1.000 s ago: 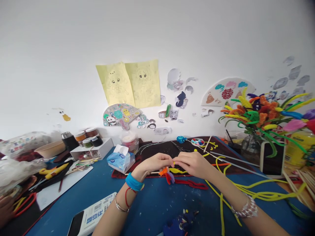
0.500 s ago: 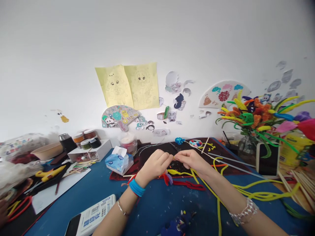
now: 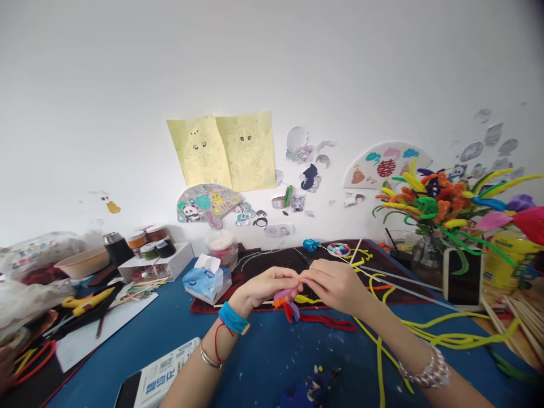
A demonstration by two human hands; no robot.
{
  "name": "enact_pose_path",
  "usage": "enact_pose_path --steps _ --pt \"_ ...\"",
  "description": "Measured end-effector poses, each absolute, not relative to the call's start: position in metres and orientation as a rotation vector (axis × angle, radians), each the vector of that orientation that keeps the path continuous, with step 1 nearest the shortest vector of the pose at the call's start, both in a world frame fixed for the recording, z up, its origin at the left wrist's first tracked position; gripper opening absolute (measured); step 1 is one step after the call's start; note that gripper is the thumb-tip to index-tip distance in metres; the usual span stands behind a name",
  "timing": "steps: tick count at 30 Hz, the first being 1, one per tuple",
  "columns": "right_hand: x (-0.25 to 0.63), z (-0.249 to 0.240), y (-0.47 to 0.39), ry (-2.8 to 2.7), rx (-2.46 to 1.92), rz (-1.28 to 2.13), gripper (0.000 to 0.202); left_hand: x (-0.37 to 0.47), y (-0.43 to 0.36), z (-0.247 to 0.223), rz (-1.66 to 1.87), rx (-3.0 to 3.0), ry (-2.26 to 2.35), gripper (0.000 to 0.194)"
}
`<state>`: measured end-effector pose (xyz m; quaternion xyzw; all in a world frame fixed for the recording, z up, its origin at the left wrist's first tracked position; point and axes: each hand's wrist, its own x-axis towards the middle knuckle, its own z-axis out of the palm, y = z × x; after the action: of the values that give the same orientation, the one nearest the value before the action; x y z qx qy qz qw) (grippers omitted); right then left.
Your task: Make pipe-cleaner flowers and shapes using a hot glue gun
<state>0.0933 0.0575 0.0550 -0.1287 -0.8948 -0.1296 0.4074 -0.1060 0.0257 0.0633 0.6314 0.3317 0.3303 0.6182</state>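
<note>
My left hand (image 3: 270, 288) is closed round a small pipe-cleaner piece (image 3: 279, 299) with purple and orange parts, mostly covered by the fingers. The fingertips of my right hand (image 3: 338, 286) pinch against those of the left, on a tiny yellow-orange pipe-cleaner tip (image 3: 300, 279). Just below the hands, red and purple pipe-cleaner loops (image 3: 292, 313) show, and I cannot tell whether they join the held piece. A red pipe cleaner (image 3: 331, 323) lies on the blue table under my right hand. Long yellow pipe cleaners (image 3: 380, 362) run beneath my right forearm.
A tissue pack (image 3: 207, 281) and a white phone-sized box (image 3: 164, 374) are on the left. A dark blue fuzzy figure (image 3: 312, 388) lies near the front edge. At right stand a vase of pipe-cleaner flowers (image 3: 442, 198) and a phone (image 3: 463, 277). A yellow glue gun (image 3: 87, 301) lies far left.
My left hand has turned, so its fingers and the purple-orange piece now show. My right hand has rolled with its back upward. Both hands have shifted slightly down in view.
</note>
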Motion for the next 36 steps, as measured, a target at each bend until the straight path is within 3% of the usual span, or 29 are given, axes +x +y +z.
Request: enact_pose_path --steps 6,14,16,19,24,36 --pt "0.090 0.061 0.048 -2.215 -0.589 -0.086 0.020 -0.105 0.028 0.063 0.795 1.759 0.944 0.030" --pt "0.094 0.059 0.061 -2.223 -1.037 0.564 0.018 -0.084 0.017 0.051 0.805 3.095 1.395 0.024" --pt "0.099 0.061 0.066 -2.251 -0.978 0.556 0.019 -0.077 0.021 0.042 1.044 2.958 1.387 0.026" --pt "0.105 0.067 0.068 -2.284 -0.798 0.147 0.018 -0.072 0.028 0.036 1.368 2.356 1.399 0.022" --pt "0.104 0.070 0.068 -2.186 -0.618 -0.324 0.017 -0.070 0.030 0.041 1.261 1.490 1.221 0.030" --pt "0.102 0.067 0.071 -2.240 -0.512 -0.229 0.012 -0.070 0.031 0.038 1.288 1.362 1.047 0.038"
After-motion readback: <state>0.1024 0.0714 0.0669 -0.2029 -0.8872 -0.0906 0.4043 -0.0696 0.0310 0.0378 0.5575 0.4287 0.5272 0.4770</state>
